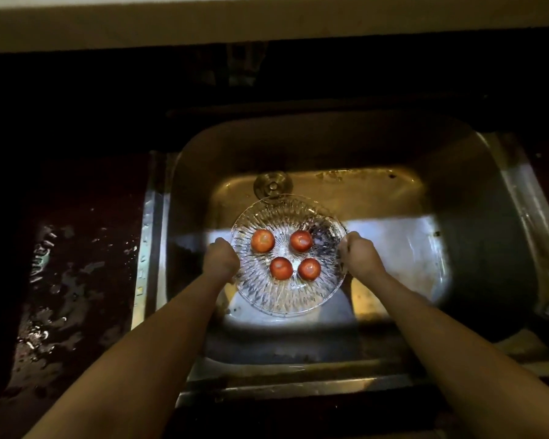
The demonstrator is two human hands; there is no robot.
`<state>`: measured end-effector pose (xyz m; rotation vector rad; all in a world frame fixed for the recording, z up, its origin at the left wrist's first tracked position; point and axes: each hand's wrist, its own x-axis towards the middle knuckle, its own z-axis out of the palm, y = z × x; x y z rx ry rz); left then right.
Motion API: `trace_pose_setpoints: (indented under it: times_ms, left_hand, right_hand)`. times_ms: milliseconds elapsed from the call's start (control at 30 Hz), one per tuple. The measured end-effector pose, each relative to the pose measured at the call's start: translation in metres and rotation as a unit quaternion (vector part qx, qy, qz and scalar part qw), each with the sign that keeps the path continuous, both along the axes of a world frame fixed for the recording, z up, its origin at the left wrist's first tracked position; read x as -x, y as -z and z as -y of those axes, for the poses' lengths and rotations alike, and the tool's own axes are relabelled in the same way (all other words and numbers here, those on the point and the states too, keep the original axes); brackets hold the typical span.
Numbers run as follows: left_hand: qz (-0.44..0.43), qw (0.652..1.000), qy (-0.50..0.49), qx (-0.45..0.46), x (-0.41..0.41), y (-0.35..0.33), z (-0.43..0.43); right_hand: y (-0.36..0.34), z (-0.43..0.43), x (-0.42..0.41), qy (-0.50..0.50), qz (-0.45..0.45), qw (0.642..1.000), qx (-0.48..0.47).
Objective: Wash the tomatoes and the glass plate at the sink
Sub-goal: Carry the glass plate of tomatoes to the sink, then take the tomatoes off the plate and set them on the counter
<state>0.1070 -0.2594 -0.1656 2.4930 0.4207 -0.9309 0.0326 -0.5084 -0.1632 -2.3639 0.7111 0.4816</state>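
The glass plate [288,255] is being held low inside the steel sink [476,198], between the two hands, with four tomatoes [262,240] resting loose on it in a rough square. The left hand [221,258] is closing around the rim on its own side, fingers curled under and hidden; the right hand [358,253] is gripping the opposite rim in the same fisted way. Both forearms are reaching forward and down from the near edge, wrists roughly level, so the plate is sitting close to flat. Just beyond the hands, past the plate's far edge, the drain [272,185] is showing. No running water can be made out.

By the look of it, the plate is stiff, fairly heavy for glass, breakable against steel, and likely slick where wet; its ribbed pattern is probably giving the fingers some purchase. Opposite points of the rim seem the sensible hold. The tomatoes are round and free to roll, so any tilt toward either hand is likely to send them off. To the outside of the left hand, the dark table [76,280] is glistening with wet patches.
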Motion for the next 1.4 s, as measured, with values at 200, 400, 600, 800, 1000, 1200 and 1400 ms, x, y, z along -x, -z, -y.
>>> trace_pose_setpoints:
  times_ms: [200,400,600,800,1000,1200,1400]
  left_hand:
    - [0.03,0.996,0.065,-0.047,0.004,0.007,-0.006]
    - [0.046,0.995,0.069,-0.055,0.004,0.016,-0.006]
    - [0.064,0.996,0.058,-0.034,0.007,0.015,-0.006]
    - [0.156,0.984,0.082,-0.021,0.02,-0.007,0.003]
    - [0.109,0.975,0.169,0.092,0.054,-0.019,0.027]
    - [0.087,0.972,0.197,0.093,0.062,-0.013,0.039]
    - [0.096,0.974,0.175,0.103,0.064,-0.003,0.044]
  right_hand:
    - [0.009,-0.001,0.0,-0.007,-0.017,1.0,0.009]
    - [0.018,-0.001,0.0,-0.037,-0.024,0.998,0.043]
    - [0.019,-0.001,0.0,-0.048,-0.026,0.997,0.059]
    - [0.011,0.001,0.001,-0.051,-0.034,0.997,0.038]
    - [-0.005,-0.002,0.015,-0.137,0.025,0.985,0.106]
    - [-0.005,-0.016,0.026,-0.267,0.005,0.963,-0.038]
    - [0.007,-0.03,0.022,-0.259,-0.001,0.965,-0.045]
